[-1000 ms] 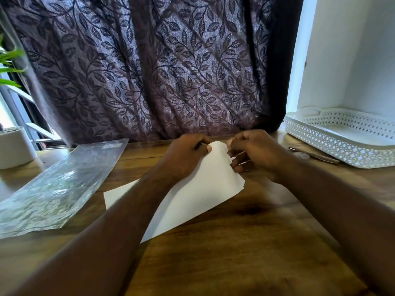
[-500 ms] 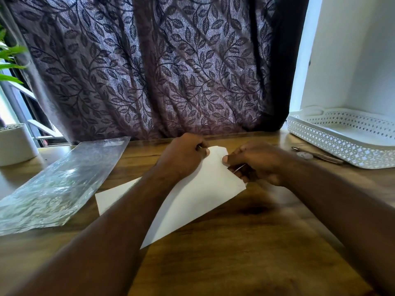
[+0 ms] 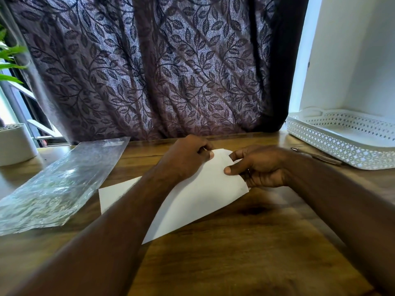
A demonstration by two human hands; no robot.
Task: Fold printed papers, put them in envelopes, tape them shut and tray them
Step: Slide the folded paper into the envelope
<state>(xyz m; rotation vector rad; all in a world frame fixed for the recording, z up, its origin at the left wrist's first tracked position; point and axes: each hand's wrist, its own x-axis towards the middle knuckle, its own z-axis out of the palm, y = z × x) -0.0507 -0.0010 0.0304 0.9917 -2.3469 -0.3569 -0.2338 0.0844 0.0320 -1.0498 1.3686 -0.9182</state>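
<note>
A white sheet of paper (image 3: 196, 199) lies slanted on the wooden table (image 3: 245, 253) in front of me. My left hand (image 3: 188, 157) pinches its far corner between thumb and curled fingers. My right hand (image 3: 260, 165) holds the paper's right edge, thumb on top and fingers beneath. My left forearm covers the sheet's middle. A white perforated tray (image 3: 342, 144) stands at the right, against the wall.
A clear plastic sleeve (image 3: 57, 184) lies on the left of the table. A pen (image 3: 316, 157) rests in front of the tray. A white plant pot (image 3: 15, 144) stands at the far left. A dark leaf-patterned curtain (image 3: 160, 67) hangs behind the table.
My right hand slid down from the far corner along the paper's right edge. My left hand kept its pinch on the corner.
</note>
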